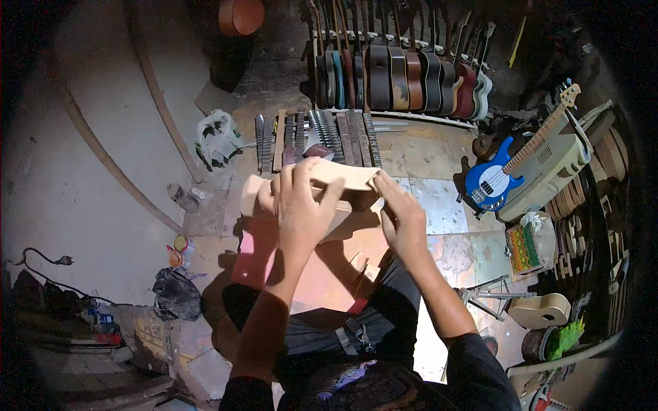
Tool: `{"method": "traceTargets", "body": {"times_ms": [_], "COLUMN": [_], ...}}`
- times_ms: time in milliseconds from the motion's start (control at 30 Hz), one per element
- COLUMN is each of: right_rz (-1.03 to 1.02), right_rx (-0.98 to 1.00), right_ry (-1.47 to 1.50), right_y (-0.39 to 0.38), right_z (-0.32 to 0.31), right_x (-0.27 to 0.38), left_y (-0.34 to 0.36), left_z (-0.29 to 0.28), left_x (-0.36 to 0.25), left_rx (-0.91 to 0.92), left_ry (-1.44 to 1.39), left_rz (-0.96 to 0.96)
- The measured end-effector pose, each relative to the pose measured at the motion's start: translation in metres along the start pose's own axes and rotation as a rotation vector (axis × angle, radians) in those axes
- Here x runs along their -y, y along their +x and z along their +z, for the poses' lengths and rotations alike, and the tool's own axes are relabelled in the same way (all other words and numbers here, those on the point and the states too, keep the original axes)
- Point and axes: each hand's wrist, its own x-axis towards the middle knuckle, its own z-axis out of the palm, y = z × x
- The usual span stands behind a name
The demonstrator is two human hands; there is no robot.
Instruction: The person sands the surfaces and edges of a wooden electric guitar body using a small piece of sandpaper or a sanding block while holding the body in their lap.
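Note:
An unfinished pale wooden guitar body (349, 176) with curved edges is tilted up above my lap. My left hand (301, 202) grips it from the left, with the fingers over its upper edge and the thumb against its near side. At its right end, the bent fingers of my right hand (404, 216) press on the corner. A thin dark edge shows under those fingertips, too small to name. Beneath the body, a pink board (322, 281) lies across my lap, with a small light wood piece (367, 267) on it. The body's underside is partly in shadow.
Several guitar necks (315, 130) lie in a row ahead. Beyond them stands a rack of guitars (411, 75). A blue bass guitar (490, 181) leans at the right, near a metal stand (490, 298). Cans (180, 250) and a black plastic bag (177, 293) are at the left.

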Motion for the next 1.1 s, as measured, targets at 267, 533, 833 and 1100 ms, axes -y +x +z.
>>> {"method": "traceTargets", "body": {"times_ms": [267, 533, 833, 1100], "right_rz": [-0.088, -0.039, 0.0, -0.025], "right_rx": [0.127, 0.134, 0.207, 0.157], "right_ry": [0.213, 0.309, 0.194, 0.152], "right_y": [0.016, 0.017, 0.025, 0.032], "right_z": [0.011, 0.017, 0.017, 0.018], "right_x": [0.023, 0.018, 0.007, 0.017], "left_y": [-0.01, -0.033, -0.037, -0.047], "left_z": [-0.025, -0.02, -0.027, -0.02], "left_x": [-0.007, -0.011, -0.01, 0.004], "left_rx": [0.28, 0.222, 0.245, 0.171], "left_ry": [0.071, 0.153, 0.093, 0.067], "left_rz": [0.01, -0.04, -0.079, -0.017]}}
